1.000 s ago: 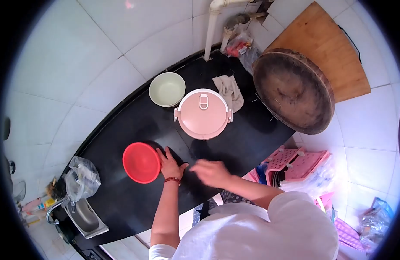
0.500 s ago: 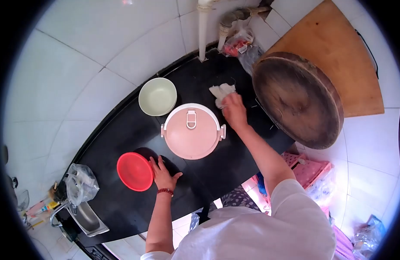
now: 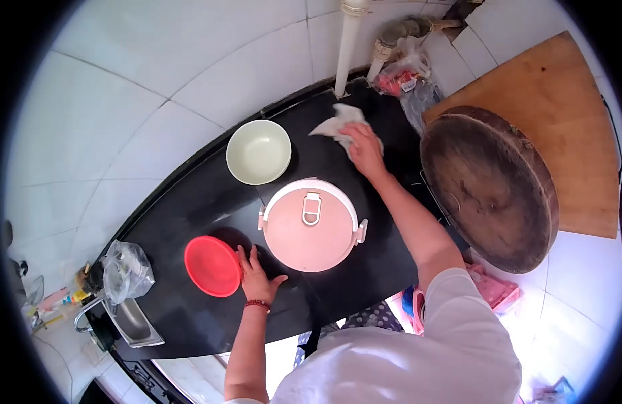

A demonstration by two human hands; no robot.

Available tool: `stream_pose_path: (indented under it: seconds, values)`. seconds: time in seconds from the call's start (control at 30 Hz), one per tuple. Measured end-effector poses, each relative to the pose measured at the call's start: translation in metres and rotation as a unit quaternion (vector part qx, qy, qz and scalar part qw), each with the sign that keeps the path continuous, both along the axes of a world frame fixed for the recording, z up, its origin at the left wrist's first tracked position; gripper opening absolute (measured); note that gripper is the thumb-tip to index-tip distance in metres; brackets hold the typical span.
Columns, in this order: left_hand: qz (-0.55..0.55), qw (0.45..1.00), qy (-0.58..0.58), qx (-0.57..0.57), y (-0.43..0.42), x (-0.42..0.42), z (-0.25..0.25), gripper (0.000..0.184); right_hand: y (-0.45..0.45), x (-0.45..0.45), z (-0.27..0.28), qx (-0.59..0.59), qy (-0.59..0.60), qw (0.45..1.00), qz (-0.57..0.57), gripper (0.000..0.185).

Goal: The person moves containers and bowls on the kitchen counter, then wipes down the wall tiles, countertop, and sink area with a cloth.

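My right hand [image 3: 365,149] presses a white cloth [image 3: 338,126] onto the black countertop [image 3: 196,330] near the back, its fingers bent over the fabric. Beside the red bowl [image 3: 212,266], my left hand [image 3: 258,277] rests with fingers spread; the fingertips are at the bowl's right side, and I cannot tell whether they touch it. Between my two arms stands a round pink container [image 3: 309,236] with a white handle and side clips, its lid on. A pale green bowl [image 3: 259,152] sits behind it, near the wall.
On the right, a thick round wooden chopping block [image 3: 486,188] leans against a wooden board [image 3: 560,128]. Plastic bags [image 3: 418,97] lie by the pipes [image 3: 348,47] in the back corner. At left are a clear plastic bag [image 3: 127,271] and a small metal sink [image 3: 132,323].
My right hand has shifted the cloth toward the back wall, and the cloth has spread out more. The camera view has turned slightly. My left hand stays by the red bowl.
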State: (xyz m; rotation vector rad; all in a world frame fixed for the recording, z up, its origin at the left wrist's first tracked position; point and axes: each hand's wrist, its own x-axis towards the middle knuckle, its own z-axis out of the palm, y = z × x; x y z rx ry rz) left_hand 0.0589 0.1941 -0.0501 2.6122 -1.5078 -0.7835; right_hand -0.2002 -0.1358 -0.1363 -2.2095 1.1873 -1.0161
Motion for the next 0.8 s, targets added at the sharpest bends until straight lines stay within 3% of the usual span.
stream_pose_path:
  seconds: [0.13,0.27,0.3,0.4,0.53,0.6,0.67,0.7,0.8]
  values:
    - [-0.003,1.000,-0.006,0.005,0.000,-0.002,0.002,0.117,-0.035,0.042,0.039,0.021,0.000,1.000,0.018,0.058]
    - [-0.002,1.000,-0.001,0.006,0.002,-0.001,0.000,0.116,-0.037,0.046,-0.006,-0.029,0.160,0.985,0.061,0.057]
    - [-0.008,1.000,-0.007,0.002,0.002,-0.001,0.000,0.116,-0.027,0.041,-0.012,-0.007,0.136,0.986,0.096,0.053]
    - [-0.010,1.000,0.002,-0.001,0.001,0.000,0.000,0.115,0.034,0.005,0.002,0.022,0.084,0.982,0.166,0.055]
    - [-0.002,0.998,0.030,-0.058,0.005,-0.006,-0.014,0.115,0.142,-0.055,0.019,0.058,0.146,0.983,0.094,0.062]
    - [0.012,0.979,0.124,-0.160,-0.005,-0.033,-0.002,0.111,0.189,-0.074,0.037,0.107,0.179,0.975,0.078,0.062]
    - [0.001,0.956,0.194,-0.222,-0.014,-0.058,0.001,0.109,0.225,-0.087,0.048,0.159,0.116,0.977,0.079,0.061]
    - [0.058,0.914,0.302,-0.265,-0.018,-0.073,-0.012,0.088,0.238,-0.091,0.046,0.168,0.103,0.978,0.071,0.062]
    - [0.046,0.922,0.305,-0.236,-0.042,-0.090,-0.019,0.063,0.252,-0.090,0.060,0.176,0.056,0.983,0.008,0.061]
